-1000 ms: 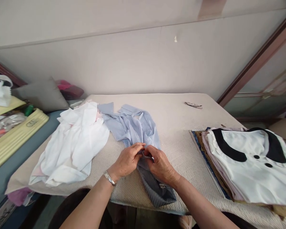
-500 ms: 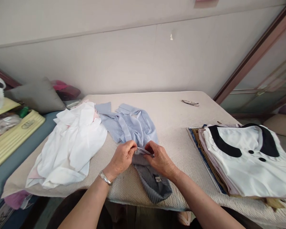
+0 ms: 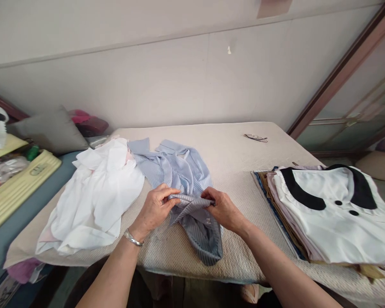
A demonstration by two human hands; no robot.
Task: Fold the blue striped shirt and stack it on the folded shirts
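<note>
A blue-grey striped shirt (image 3: 182, 167) lies crumpled on the padded table cover (image 3: 237, 158), with its sleeves toward the wall and its near end by the front edge. My left hand (image 3: 157, 203), with a silver bracelet on the wrist, pinches a folded edge of the shirt. On the other side, my right hand (image 3: 223, 207) grips the same edge, so the fabric is stretched between both hands. A small white label (image 3: 208, 220) shows on the cloth just below. Some fingertips are hidden by the fabric.
A heap of white garments (image 3: 99, 192) is on the left. At right stands a stack of folded clothes, topped by a white blouse with a black collar (image 3: 340, 231). Eyeglasses (image 3: 256, 137) lie toward the back. A grey cushion (image 3: 49, 130) and yellow box (image 3: 25, 186) are far left.
My hands have moved apart sideways, drawing the shirt's edge out wider. The shirt's near end has shifted slightly left and up.
</note>
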